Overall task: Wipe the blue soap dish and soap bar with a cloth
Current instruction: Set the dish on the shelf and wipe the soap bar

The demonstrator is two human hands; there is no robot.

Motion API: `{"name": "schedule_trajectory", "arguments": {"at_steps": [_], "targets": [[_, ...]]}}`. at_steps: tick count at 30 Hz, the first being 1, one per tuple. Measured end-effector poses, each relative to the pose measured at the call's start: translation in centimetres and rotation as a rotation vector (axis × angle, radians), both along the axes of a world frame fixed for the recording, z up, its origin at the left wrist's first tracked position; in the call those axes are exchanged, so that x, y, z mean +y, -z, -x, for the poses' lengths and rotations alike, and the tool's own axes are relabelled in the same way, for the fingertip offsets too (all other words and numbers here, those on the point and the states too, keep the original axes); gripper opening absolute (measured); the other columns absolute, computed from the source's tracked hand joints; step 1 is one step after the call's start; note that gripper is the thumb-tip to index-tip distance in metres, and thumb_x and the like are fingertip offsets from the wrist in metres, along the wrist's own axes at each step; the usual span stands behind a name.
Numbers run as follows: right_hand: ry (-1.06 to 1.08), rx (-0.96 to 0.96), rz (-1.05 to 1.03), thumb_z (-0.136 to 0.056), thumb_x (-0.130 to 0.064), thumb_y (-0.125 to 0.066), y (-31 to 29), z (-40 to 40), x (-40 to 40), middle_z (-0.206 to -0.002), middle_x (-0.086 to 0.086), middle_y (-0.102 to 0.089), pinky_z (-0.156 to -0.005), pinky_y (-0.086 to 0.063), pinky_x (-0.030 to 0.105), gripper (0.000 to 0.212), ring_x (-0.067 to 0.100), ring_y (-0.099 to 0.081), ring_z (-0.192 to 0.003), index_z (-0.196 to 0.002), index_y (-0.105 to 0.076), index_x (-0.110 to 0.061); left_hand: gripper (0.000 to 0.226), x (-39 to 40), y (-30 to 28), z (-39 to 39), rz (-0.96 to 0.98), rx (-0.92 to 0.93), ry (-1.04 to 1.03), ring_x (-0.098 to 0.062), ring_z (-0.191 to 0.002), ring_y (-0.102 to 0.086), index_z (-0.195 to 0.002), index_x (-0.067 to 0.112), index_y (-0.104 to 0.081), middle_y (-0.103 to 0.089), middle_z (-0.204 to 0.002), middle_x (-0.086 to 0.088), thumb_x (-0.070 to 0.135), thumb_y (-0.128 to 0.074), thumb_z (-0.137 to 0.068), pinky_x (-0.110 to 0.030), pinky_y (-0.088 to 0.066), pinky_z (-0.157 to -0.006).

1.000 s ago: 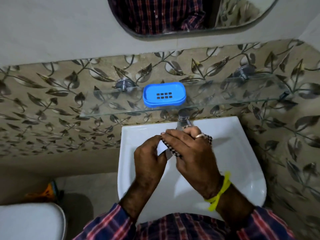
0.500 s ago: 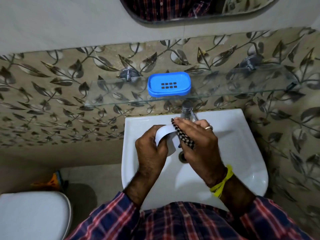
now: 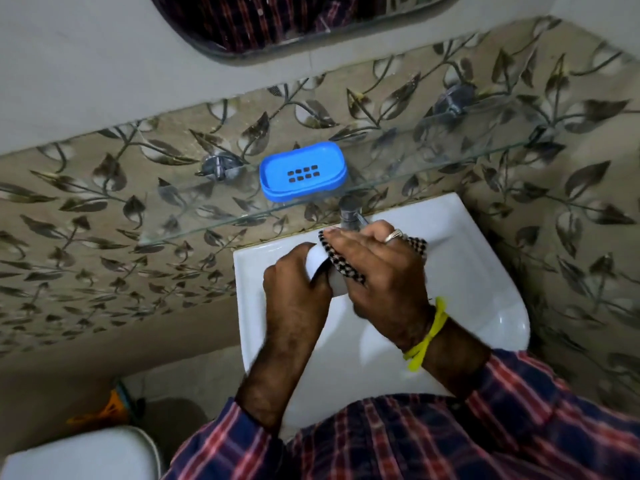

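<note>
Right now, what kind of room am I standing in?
Most likely a small bathroom. A white wall-hung washbasin with a metal tap sits below a glass shelf and a mirror, and the white rim of what looks like a toilet shows at the lower left.

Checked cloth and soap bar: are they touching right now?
Touching. The head view shows the checked cloth, under the right hand, pressed against the white soap bar held in the left hand, with no gap between them.

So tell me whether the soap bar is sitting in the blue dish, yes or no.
No, the blue soap dish sits empty on the glass shelf, and the left hand holds the white soap bar over the sink.
</note>
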State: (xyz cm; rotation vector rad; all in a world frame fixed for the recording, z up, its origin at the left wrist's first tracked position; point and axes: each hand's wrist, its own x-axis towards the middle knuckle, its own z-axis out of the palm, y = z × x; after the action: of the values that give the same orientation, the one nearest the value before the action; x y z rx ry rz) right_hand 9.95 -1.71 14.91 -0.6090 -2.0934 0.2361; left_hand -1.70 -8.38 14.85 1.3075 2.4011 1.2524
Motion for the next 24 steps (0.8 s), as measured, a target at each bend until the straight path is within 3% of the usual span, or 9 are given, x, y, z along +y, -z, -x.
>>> {"name": "schedule_trajectory", "arguments": {"at_steps": [3,5,7,11,13,17,20,24], "targets": [[0.013,0.012,0.063,-0.080,0.011,-0.062,0.5,-0.7,0.0,-0.112,0.011,-0.075,-0.084,-0.050,0.034,0.036,0.017,-0.056,-0.098,-0.113,-0.072,0.000,0.025,-0.7,-0.4,-0.3,-0.137,-0.071,0.006,-0.016,-0.088,-0.073,-0.097,0.013,-0.079,-0.079,-0.093,0.001,0.012,-0.062,-0.079,-0.026,-0.055,-0.081],[0.024,0.016,0.108,-0.074,0.013,-0.067,1.0,-1.0,0.2,-0.109,0.012,-0.076,-0.084,-0.049,0.034,0.038,0.014,-0.053,-0.098,-0.109,-0.073,0.001,0.017,-1.0,-0.1,-0.4,-0.123,-0.089,0.006,-0.018,-0.087,-0.072,-0.097,0.009,-0.079,-0.078,-0.093,-0.001,0.005,-0.069,-0.084,-0.028,-0.056,-0.081],[0.032,-0.007,0.094,-0.071,0.015,-0.068,1.3,-0.9,0.1,-0.106,0.012,-0.076,-0.081,-0.050,0.034,0.039,0.020,-0.057,-0.091,-0.106,-0.075,0.001,0.007,-1.0,0.1,-0.4,-0.020,-0.128,0.015,-0.023,-0.084,-0.071,-0.094,0.011,-0.078,-0.077,-0.089,-0.004,0.013,-0.073,-0.088,-0.034,-0.055,-0.076],[0.036,-0.025,-0.020,-0.076,0.015,-0.062,0.8,-0.6,-0.2,-0.106,0.006,-0.077,-0.076,-0.052,0.033,0.039,0.031,-0.063,-0.074,-0.107,-0.076,-0.003,0.017,-0.8,-1.2,0.3,0.208,0.055,0.021,-0.032,-0.090,-0.069,-0.097,0.021,-0.076,-0.078,-0.093,-0.004,0.031,-0.076,-0.083,-0.029,-0.048,-0.072],[0.028,-0.014,-0.040,-0.080,0.012,-0.063,0.8,-0.8,-0.1,-0.109,0.006,-0.076,-0.077,-0.052,0.034,0.036,0.032,-0.064,-0.076,-0.110,-0.075,-0.004,0.012,-0.9,-1.4,0.5,0.148,0.081,0.018,-0.032,-0.086,-0.071,-0.092,0.022,-0.076,-0.079,-0.088,-0.004,0.021,-0.075,-0.080,-0.030,-0.049,-0.072],[0.072,-0.025,0.053,-0.086,0.007,-0.058,1.3,-1.6,0.4,-0.115,0.003,-0.074,-0.081,-0.054,0.037,0.035,0.034,-0.065,-0.083,-0.114,-0.074,-0.007,0.026,-2.0,-0.5,-0.3,-0.009,-0.011,0.007,-0.024,-0.083,-0.073,-0.093,0.015,-0.078,-0.079,-0.088,-0.001,-0.005,-0.070,-0.079,-0.037,-0.058,-0.076],[0.061,-0.042,0.025,-0.077,0.014,-0.060,1.4,-1.1,0.8,-0.107,0.005,-0.077,-0.076,-0.055,0.035,0.039,0.034,-0.064,-0.076,-0.106,-0.076,-0.005,0.010,-2.1,-0.2,-0.2,0.052,-0.137,-0.007,-0.025,-0.087,-0.072,-0.098,0.014,-0.077,-0.078,-0.093,-0.002,0.011,-0.074,-0.089,-0.042,-0.058,-0.080],[0.065,-0.060,-0.066,-0.071,0.016,-0.061,0.8,-0.7,1.5,-0.103,0.005,-0.078,-0.070,-0.052,0.035,0.043,0.033,-0.062,-0.072,-0.105,-0.077,-0.005,0.033,-1.2,-2.3,0.3,0.344,0.149,-0.017,-0.032,-0.099,-0.069,-0.111,0.025,-0.072,-0.077,-0.105,-0.005,0.046,-0.074,-0.085,-0.036,-0.054,-0.079]]}}
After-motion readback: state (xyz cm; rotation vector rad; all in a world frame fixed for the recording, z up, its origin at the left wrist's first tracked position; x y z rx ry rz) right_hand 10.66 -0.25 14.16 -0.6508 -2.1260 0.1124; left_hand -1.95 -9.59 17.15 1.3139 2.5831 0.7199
